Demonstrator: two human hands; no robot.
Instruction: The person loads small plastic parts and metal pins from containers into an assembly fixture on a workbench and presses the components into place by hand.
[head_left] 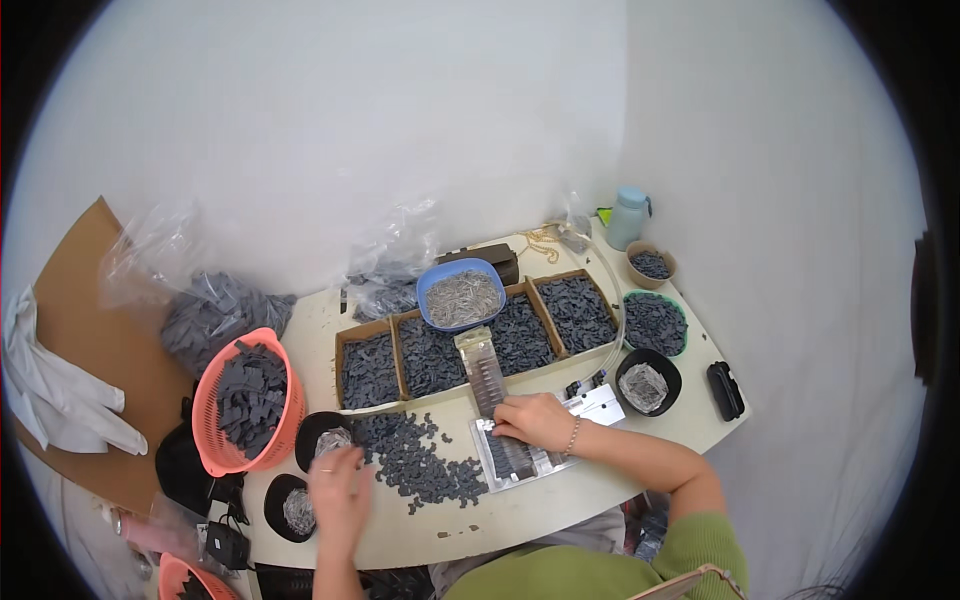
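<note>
My left hand (340, 492) is over the left part of the table, at the near edge of a black bowl of thin silvery pieces (333, 441). Its fingers are bent and slightly blurred, so whether they hold anything does not show. A second black bowl (277, 522) with similar pieces stands beside that hand. My right hand (540, 421) rests on a metal fixture (540, 468), fingers drawn together at its upper left; what they grip is hidden. A clear-topped slotted track (484, 372) runs from the fixture to the box behind. Small dark grey parts (425, 465) lie loose between my hands.
A cardboard box with compartments (395, 360) holds many grey parts; a blue basin of metal pins (463, 270) sits on it. A coral basket (297, 400) stands left. On the right are a black bowl (675, 375), a green-rimmed bowl (684, 330), a bottle (628, 218) and a black case (725, 391).
</note>
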